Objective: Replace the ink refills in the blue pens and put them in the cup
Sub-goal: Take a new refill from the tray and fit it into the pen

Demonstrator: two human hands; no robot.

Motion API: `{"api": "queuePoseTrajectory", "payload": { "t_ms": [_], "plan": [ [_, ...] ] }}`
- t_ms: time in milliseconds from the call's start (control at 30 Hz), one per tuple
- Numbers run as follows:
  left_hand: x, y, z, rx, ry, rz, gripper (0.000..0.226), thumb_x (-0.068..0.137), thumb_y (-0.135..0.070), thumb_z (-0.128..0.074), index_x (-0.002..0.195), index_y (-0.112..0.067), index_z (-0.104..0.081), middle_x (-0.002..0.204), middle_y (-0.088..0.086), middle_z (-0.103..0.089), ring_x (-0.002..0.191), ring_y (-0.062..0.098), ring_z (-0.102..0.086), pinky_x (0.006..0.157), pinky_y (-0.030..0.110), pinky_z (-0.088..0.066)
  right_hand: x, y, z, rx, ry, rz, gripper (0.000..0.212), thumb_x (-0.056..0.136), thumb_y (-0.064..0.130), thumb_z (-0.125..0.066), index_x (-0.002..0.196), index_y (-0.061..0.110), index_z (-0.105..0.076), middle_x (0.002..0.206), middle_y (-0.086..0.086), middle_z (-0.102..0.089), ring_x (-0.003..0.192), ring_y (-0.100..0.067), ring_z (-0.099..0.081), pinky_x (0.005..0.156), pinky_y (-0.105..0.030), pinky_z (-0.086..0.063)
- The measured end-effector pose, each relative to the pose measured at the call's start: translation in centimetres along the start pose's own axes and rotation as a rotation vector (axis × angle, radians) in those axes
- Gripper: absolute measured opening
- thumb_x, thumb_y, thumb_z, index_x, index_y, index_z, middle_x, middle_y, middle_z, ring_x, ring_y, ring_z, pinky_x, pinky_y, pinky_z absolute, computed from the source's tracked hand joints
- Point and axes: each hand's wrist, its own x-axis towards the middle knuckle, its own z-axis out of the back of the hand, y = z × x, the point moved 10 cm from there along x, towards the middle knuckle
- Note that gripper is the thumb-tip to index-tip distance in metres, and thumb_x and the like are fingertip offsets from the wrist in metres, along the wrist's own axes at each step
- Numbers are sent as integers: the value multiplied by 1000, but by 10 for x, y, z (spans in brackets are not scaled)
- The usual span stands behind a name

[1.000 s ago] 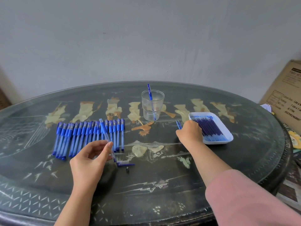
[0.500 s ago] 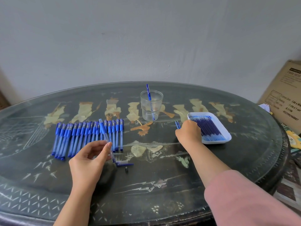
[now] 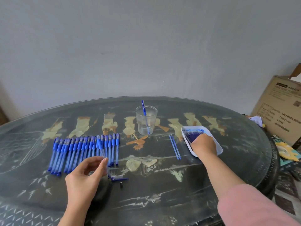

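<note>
Head view: a dark oval desk (image 3: 162, 185) with pale inlaid figures is seen against a plain grey wall. A cardboard box (image 3: 281, 108) is seen far to the right of the cup (image 3: 146, 123), off the desk; black lines of print and a label are carried on its side, but they are too blurred to be read.

A row of blue pens (image 3: 78, 152) is laid side by side on the desk, left of the cup and nearer the person. A white tray (image 3: 219, 148) is set to the right of the cup, and blue refills (image 3: 192, 135) are heaped in it. The clear cup stands upright, and one capped pen (image 3: 143, 108) is leant inside it; pale lettering on that pen cannot be made out.

The right hand (image 3: 203, 146), from a pink sleeve (image 3: 252, 206), is lowered onto the refills in the tray; its fingers are hidden, so its grip cannot be told. An opened pen barrel (image 3: 100, 145) is pinched, tilted, by the left hand (image 3: 83, 178) at the row's right end.

Two loose refills (image 3: 175, 147) lie between cup and tray. A blue cap (image 3: 119, 178) and a small black piece (image 3: 121, 185) lie just beside the barrel's lower end.
</note>
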Motion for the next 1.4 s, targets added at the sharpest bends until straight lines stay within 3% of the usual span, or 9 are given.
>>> {"api": "queuePoseTrajectory", "payload": {
  "t_ms": [200,433,567,633,700,800,933,1067,1400],
  "plan": [
    [-1,-5,-1,10,16,-25,12,77,-16,-78,88,-17,-73,75,-10,-73,65,7,-69,62,16,-57,1,-1,-5,-83,28,5,23,95,6,-50,114,2,-64,107,-13,-67,96,-30,-65,70,-30,-50],
    [0,-1,0,30,12,-45,13,75,-22,-79,88,-19,-74,74,-8,-74,66,9,-71,69,32,-58,-4,1,-3,-76,18,21,21,94,9,-54,112,3,-62,107,-11,-66,97,-28,-64,65,-30,-48],
    [1,0,-2,20,18,-49,13,75,-21,-79,86,-22,-73,74,-8,-74,68,13,-71,67,26,-59,-9,3,12,36,-95,55,13,93,16,-56,85,9,-63,82,-9,-65,73,-25,-61,51,-26,-38],
    [1,1,-1,11,2,-54,11,76,-19,-79,85,-21,-74,73,-4,-74,71,18,-72,67,27,-60,-18,13,26,166,-186,134,35,93,13,-54,59,13,-49,55,-3,-48,51,-17,-43,42,-25,-25],
    [0,2,1,13,-15,-66,10,76,-20,-80,85,-20,-75,74,-4,-74,74,20,-72,69,34,-62,-41,33,41,372,-222,245,42,94,16,-56,54,19,-45,49,3,-43,47,-11,-39,42,-22,-26],
    [-2,-1,1,30,-6,-89,11,77,-21,-79,88,-21,-75,78,-7,-74,77,15,-72,77,42,-60,-81,67,41,729,-114,304,10,92,21,-63,83,16,-67,70,4,-68,70,-15,-63,68,-32,-54],
    [-8,-4,4,42,18,-111,12,79,-23,-77,91,-24,-74,81,-12,-74,78,10,-71,80,41,-60,-144,120,13,1179,316,262,7,93,13,-63,96,7,-66,75,-4,-73,71,-18,-72,66,-30,-59],
    [-17,-6,7,57,19,-159,14,81,-24,-76,95,-24,-74,83,-9,-74,79,9,-71,79,41,-60,-195,164,-2,1394,618,249,16,95,12,-61,106,1,-60,88,-14,-73,80,-28,-74,75,-42,-61],
    [-25,-16,9,131,-12,-363,17,83,-9,-75,99,-15,-73,90,-4,-74,77,5,-71,72,23,-58,-221,205,2,1280,623,432,6,99,19,-55,101,13,-53,97,-12,-69,84,-22,-74,81,-47,-60]
  ]
}}
